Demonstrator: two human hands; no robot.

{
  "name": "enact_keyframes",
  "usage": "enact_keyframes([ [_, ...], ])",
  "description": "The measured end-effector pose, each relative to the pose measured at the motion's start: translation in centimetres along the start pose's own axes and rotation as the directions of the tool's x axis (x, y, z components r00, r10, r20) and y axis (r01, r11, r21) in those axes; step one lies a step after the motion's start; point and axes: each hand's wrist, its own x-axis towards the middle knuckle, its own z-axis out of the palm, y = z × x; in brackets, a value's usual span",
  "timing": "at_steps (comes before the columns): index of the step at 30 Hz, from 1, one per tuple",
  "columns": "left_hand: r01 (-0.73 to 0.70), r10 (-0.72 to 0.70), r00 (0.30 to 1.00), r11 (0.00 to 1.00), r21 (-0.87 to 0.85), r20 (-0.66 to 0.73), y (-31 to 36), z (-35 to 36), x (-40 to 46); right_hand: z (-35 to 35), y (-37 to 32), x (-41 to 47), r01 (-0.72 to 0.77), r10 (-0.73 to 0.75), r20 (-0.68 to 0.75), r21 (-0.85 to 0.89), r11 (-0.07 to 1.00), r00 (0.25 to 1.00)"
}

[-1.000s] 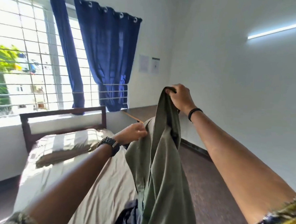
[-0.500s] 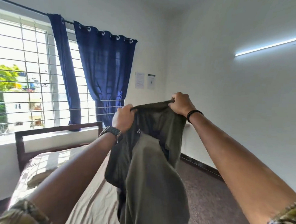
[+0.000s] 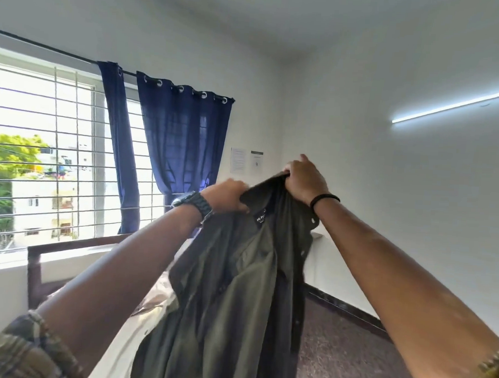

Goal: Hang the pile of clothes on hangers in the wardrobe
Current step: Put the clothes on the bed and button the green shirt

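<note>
Grip: Because it must be spread for a hanger, the olive shirt (image 3: 237,289) hangs above the bed (image 3: 124,352).
Left hand (image 3: 227,197): clenched on collar.
Right hand (image 3: 303,180): clenched on collar, stretching it.

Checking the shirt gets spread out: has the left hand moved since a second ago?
Yes. The left hand rose from beside the bed's headboard to grip the olive shirt collar, level with the right hand.

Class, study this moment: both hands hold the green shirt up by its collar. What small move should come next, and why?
Probably give it a light shake and spread the collar. The left hand and right hand grip the olive shirt at its top edge, but it hangs bunched and twisted, and no hanger is in view yet.
</note>
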Motion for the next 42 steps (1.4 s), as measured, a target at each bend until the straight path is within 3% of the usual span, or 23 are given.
enact_keyframes([
  [3, 0.238, -0.237, 0.971, 0.968, 0.080, -0.022, -1.7, 1.2, -0.2, -0.5, -1.1, -0.7, 0.086, -0.110, -0.068, -0.282, 0.956, 0.992],
  [6, 0.427, -0.404, 0.889, 0.902, 0.070, -0.214, -2.6, 1.0, -1.0, -0.4, -1.6, -1.6, 0.069, -0.106, -0.103, -0.313, 0.947, 0.989],
  [8, 0.417, -0.333, 0.858, 0.896, 0.151, -0.391, -2.3, 0.0, -1.5, -0.6, -1.9, -1.7, 0.016, -0.032, -0.047, -0.308, 0.951, 0.998],
  [9, 0.372, -0.229, 0.853, 0.897, 0.239, -0.470, -2.1, -0.8, -1.5, -1.0, -2.1, -1.6, -0.015, 0.018, 0.009, -0.301, 0.953, 1.000],
  [11, 0.215, 0.023, 0.869, 0.882, 0.420, -0.493, -2.0, -2.2, -1.6, -2.1, -2.3, -1.1, -0.081, 0.099, 0.056, -0.261, 0.962, 0.994],
  [13, 0.112, 0.146, 0.875, 0.866, 0.487, -0.461, -2.2, -3.4, -1.6, -3.5, -2.5, -0.7, -0.118, 0.108, -0.059, -0.213, 0.970, 0.992],
  [14, 0.115, 0.141, 0.872, 0.871, 0.477, -0.469, -2.4, -3.8, -1.6, -4.2, -2.7, -0.5, -0.120, 0.094, -0.135, -0.202, 0.972, 0.986],
  [16, 0.239, -0.059, 0.846, 0.930, 0.278, -0.531, -3.2, -4.3, -1.2, -5.4, -2.8, 0.2, -0.139, 0.107, -0.189, -0.168, 0.976, 0.976],
  [17, 0.318, -0.219, 0.848, 0.939, 0.133, -0.482, -3.8, -4.5, -1.0, -5.8, -2.7, 0.4, -0.182, 0.167, -0.144, -0.099, 0.978, 0.975],
  [19, 0.442, -0.460, 0.865, 0.888, -0.131, -0.201, -4.7, -4.4, -1.1, -6.1, -2.0, 0.8, -0.332, 0.323, 0.082, 0.128, 0.935, 0.943],
  [21, 0.513, -0.535, 0.841, 0.742, -0.432, 0.080, -5.0, -3.9, -1.5, -6.0, -1.0, 0.3, -0.494, 0.378, 0.387, 0.265, 0.828, 0.841],
  [23, 0.504, -0.487, 0.828, 0.431, -0.748, 0.278, -4.8, -3.7, -2.3, -5.9, -0.1, -0.4, -0.610, 0.356, 0.572, 0.343, 0.715, 0.739],
  [24, 0.481, -0.439, 0.837, 0.304, -0.822, 0.327, -4.6, -4.1, -2.6, -6.3, 0.0, -0.9, -0.648, 0.332, 0.629, 0.375, 0.663, 0.703],
  [26, 0.446, -0.371, 0.855, 0.169, -0.879, 0.363, -4.5, -5.3, -2.7, -7.6, 0.2, -1.3, -0.689, 0.265, 0.693, 0.448, 0.569, 0.670],
  [29, 0.293, -0.286, 0.914, -0.030, -0.956, 0.289, -3.6, -9.0, -2.7, -10.7, 0.0, -0.6, -0.670, 0.128, 0.696, 0.599, 0.439, 0.706],
  [33, 0.020, -0.170, 0.981, -0.380, -0.925, 0.092, -1.3, -12.8, -2.4, -14.0, -0.8, 0.5, -0.599, 0.016, 0.604, 0.786, 0.151, 0.797],
  [35, -0.067, -0.219, 0.975, -0.421, -0.904, 0.030, -0.1, -13.2, -1.9, -14.3, -1.0, 0.8, -0.578, -0.019, 0.580, 0.813, 0.063, 0.814],
  [37, -0.097, -0.266, 0.964, -0.360, -0.928, 0.003, 0.8, -12.2, -1.8, -13.0, -0.9, 0.6, -0.588, -0.041, 0.589, 0.808, 0.035, 0.807],
  [39, -0.040, -0.281, 0.959, -0.296, -0.954, 0.047, 0.7, -9.7, -1.9, -10.4, -0.1, -0.2, -0.618, -0.040, 0.619, 0.786, 0.020, 0.785],
  [42, 0.157, -0.284, 0.932, -0.241, -0.958, 0.224, -0.5, -3.2, -2.5, -4.6, 1.8, -3.3, -0.700, 0.008, 0.701, 0.713, 0.035, 0.713],
])
